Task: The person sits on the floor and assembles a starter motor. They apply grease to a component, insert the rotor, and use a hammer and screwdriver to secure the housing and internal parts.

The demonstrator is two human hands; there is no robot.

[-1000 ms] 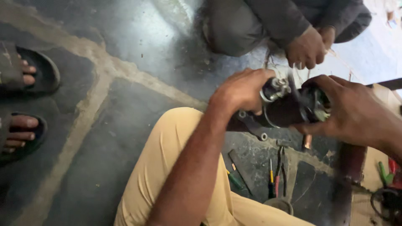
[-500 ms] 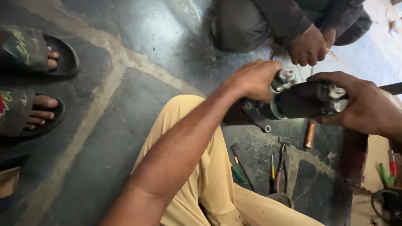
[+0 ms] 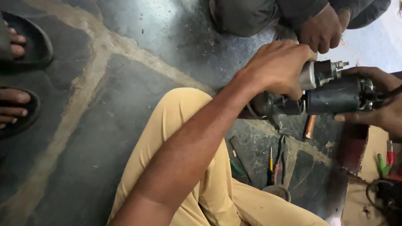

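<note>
Fingers (image 3: 289, 90) grip black, greasy starter motor (image 3: 335, 96).

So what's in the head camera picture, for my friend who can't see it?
Two hands hold a dark motor above a stone floor: the left hand grips its top, the right hand cups its end. The motor lies sideways. Tools lie below; another person's hand is nearby.

A black, matt metal motor (image 3: 335, 97) with a shiny silver cylinder (image 3: 309, 75) on top. Dark, worn stone floor (image 3: 138, 50) with rough pale seams. Tan cloth trousers (image 3: 180, 125).
</note>
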